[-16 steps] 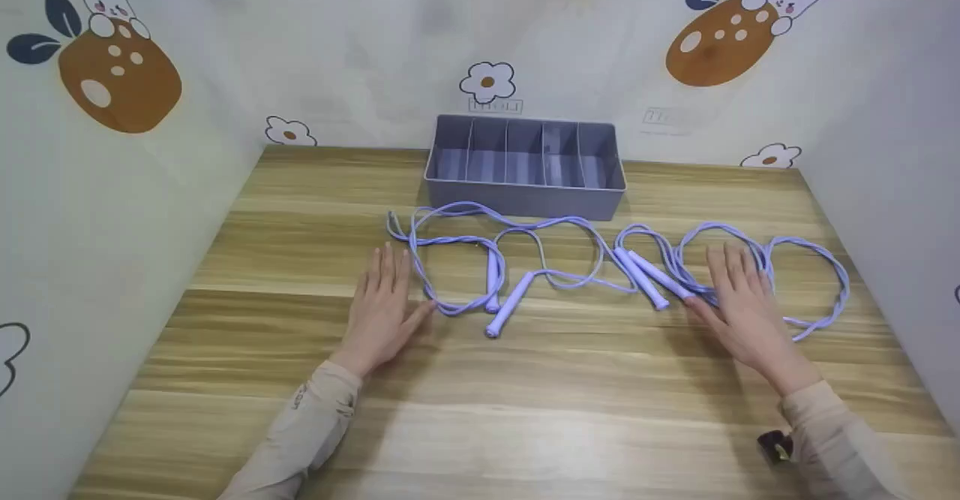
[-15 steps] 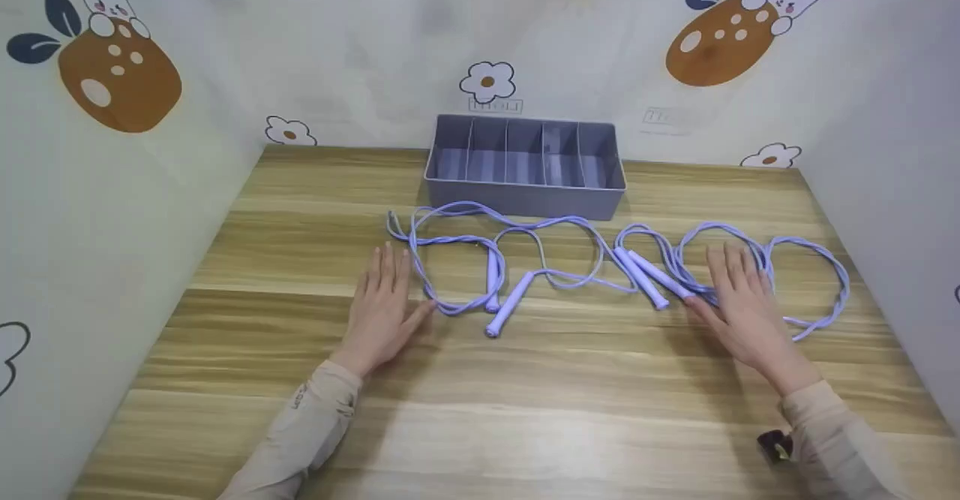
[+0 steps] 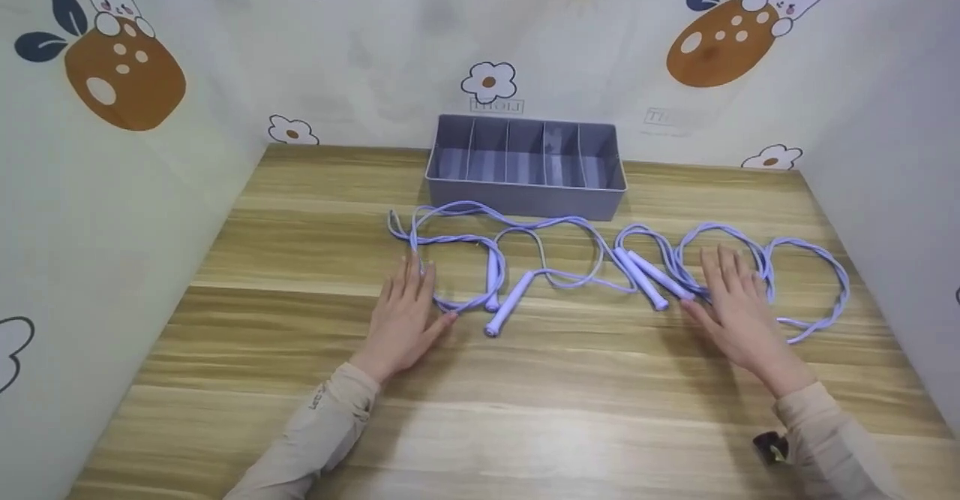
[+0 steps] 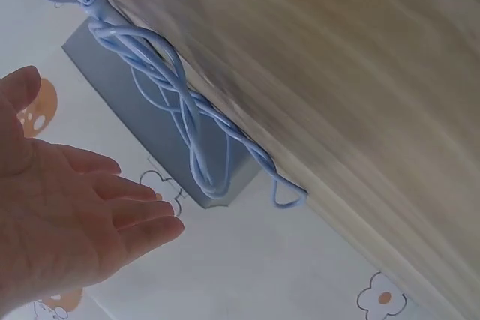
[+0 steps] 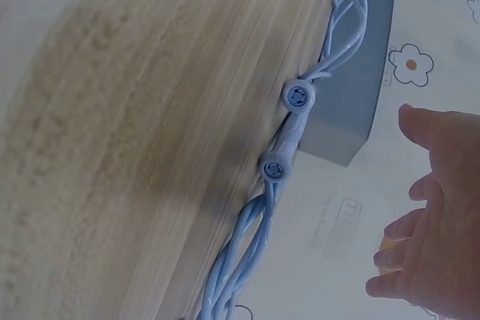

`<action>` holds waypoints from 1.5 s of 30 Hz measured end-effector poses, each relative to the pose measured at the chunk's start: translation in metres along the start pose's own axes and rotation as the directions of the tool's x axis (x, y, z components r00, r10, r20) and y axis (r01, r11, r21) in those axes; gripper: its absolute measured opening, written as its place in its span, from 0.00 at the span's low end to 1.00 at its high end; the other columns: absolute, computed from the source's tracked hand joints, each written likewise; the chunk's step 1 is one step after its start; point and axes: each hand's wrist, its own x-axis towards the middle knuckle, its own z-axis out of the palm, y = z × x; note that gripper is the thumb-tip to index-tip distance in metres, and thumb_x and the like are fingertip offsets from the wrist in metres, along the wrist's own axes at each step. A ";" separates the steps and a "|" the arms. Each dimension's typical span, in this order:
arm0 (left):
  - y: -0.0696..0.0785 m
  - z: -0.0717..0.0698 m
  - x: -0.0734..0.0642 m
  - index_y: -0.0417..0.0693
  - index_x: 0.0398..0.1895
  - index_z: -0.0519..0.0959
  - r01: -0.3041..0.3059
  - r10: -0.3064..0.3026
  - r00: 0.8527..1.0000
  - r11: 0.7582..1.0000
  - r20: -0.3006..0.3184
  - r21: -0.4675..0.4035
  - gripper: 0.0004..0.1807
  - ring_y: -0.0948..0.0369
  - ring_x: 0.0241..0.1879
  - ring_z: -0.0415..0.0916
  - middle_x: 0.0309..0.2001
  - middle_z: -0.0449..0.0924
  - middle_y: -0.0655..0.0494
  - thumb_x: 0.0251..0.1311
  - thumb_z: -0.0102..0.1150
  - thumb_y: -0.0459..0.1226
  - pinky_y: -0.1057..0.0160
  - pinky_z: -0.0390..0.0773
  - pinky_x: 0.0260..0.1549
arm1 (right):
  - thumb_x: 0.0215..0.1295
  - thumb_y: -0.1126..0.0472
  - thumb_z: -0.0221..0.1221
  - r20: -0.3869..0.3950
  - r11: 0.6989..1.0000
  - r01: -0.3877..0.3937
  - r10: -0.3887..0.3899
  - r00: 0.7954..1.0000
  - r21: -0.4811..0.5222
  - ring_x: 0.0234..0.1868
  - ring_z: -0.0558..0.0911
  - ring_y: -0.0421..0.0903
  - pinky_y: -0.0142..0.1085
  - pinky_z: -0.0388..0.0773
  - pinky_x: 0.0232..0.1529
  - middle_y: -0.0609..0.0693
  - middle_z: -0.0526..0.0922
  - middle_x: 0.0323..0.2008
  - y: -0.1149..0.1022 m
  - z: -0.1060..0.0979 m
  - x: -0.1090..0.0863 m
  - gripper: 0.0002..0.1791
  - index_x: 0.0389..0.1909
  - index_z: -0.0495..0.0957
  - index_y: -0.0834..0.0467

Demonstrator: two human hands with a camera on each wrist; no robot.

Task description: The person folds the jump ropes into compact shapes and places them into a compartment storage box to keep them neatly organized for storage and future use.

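Observation:
Two lavender jump ropes lie loosely coiled on the wooden table. The left jump rope point(image 3: 511, 303) has its pair of handles spread apart; those of the right jump rope point(image 3: 642, 278) lie close together. My left hand point(image 3: 405, 323) is over the left coil's near-left edge, hiding part of the cord. Over the right coil is my right hand point(image 3: 739, 323), covering some of its loops. Both wrist views show straight or relaxed fingers holding nothing: the left palm point(image 4: 60, 222) and the right hand point(image 5: 450, 215) appear raised above the table, apart from the cords.
Behind the ropes, a grey box point(image 3: 525, 200) with several compartments stands against the patterned back wall point(image 3: 375, 49). Plain pale panels border the table point(image 3: 247, 260) on both sides. A small dark object point(image 3: 771, 447) sits by the right sleeve.
My left hand has shifted right and slightly nearer, from beside the left coil to over its edge. My right hand has moved a little left. The ropes and box stay put.

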 end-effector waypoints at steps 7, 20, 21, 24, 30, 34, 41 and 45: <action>0.024 0.004 0.009 0.34 0.64 0.57 -0.088 0.088 0.996 0.996 0.009 0.011 0.38 0.39 0.66 0.46 0.65 0.51 0.32 0.60 0.51 0.51 0.44 0.49 0.63 | 0.65 0.52 0.51 0.006 1.000 -0.006 0.006 1.000 -0.013 0.67 0.37 0.67 0.63 0.33 0.62 0.72 0.40 0.67 0.000 0.001 -0.001 0.41 0.69 0.39 0.63; 0.067 0.021 0.025 0.40 0.54 0.72 -0.410 0.412 0.911 0.905 0.006 0.108 0.24 0.44 0.59 0.63 0.58 0.68 0.41 0.57 0.55 0.44 0.50 0.67 0.56 | 0.63 0.54 0.54 0.004 0.999 0.007 -0.007 1.000 -0.049 0.66 0.41 0.68 0.65 0.40 0.61 0.73 0.45 0.66 -0.005 0.003 0.002 0.41 0.68 0.44 0.67; 0.068 0.023 0.025 0.40 0.54 0.72 -0.445 0.446 0.895 0.889 0.020 0.108 0.23 0.45 0.59 0.64 0.58 0.68 0.41 0.58 0.55 0.43 0.51 0.67 0.56 | 0.63 0.55 0.54 0.003 0.999 0.007 -0.007 1.000 -0.050 0.66 0.41 0.68 0.65 0.41 0.60 0.73 0.45 0.66 -0.005 0.003 0.002 0.41 0.68 0.44 0.67; 0.072 0.030 0.028 0.39 0.54 0.72 -0.525 0.522 0.851 0.846 0.060 0.096 0.21 0.46 0.59 0.64 0.57 0.69 0.41 0.59 0.53 0.41 0.53 0.66 0.57 | 0.62 0.55 0.55 0.001 0.999 0.009 -0.009 1.000 -0.043 0.66 0.42 0.68 0.65 0.42 0.60 0.73 0.45 0.66 -0.005 0.004 0.002 0.41 0.68 0.45 0.67; 0.072 0.038 0.034 0.37 0.55 0.71 -0.540 0.529 0.839 0.838 0.129 0.081 0.22 0.47 0.59 0.64 0.57 0.69 0.40 0.60 0.51 0.39 0.56 0.63 0.60 | 0.61 0.56 0.56 0.000 0.999 0.015 -0.015 1.000 -0.031 0.66 0.43 0.69 0.65 0.43 0.60 0.73 0.45 0.65 -0.004 0.005 0.003 0.41 0.68 0.45 0.67; 0.070 0.041 0.037 0.36 0.56 0.69 -0.507 0.494 0.859 0.857 0.133 0.092 0.24 0.45 0.59 0.63 0.58 0.68 0.38 0.59 0.53 0.40 0.54 0.63 0.60 | 0.61 0.56 0.56 0.003 0.999 0.020 -0.020 1.000 -0.031 0.65 0.45 0.71 0.66 0.44 0.59 0.74 0.45 0.65 -0.004 0.006 0.003 0.41 0.67 0.47 0.68; 0.065 0.042 0.042 0.32 0.55 0.69 -0.473 0.458 0.880 0.871 0.123 0.137 0.26 0.44 0.58 0.64 0.57 0.67 0.37 0.57 0.54 0.41 0.55 0.64 0.59 | 0.60 0.58 0.57 -0.018 0.999 0.035 -0.036 0.999 -0.025 0.63 0.47 0.73 0.65 0.45 0.59 0.75 0.47 0.64 -0.003 0.007 0.002 0.40 0.66 0.49 0.69; 0.064 0.041 0.043 0.32 0.55 0.68 -0.455 0.438 0.889 0.877 0.135 0.152 0.27 0.44 0.59 0.64 0.56 0.68 0.36 0.56 0.55 0.41 0.56 0.66 0.58 | 0.59 0.58 0.58 -0.027 0.999 0.043 -0.044 0.999 -0.032 0.63 0.48 0.73 0.65 0.47 0.59 0.75 0.48 0.64 -0.004 0.007 0.002 0.40 0.66 0.49 0.68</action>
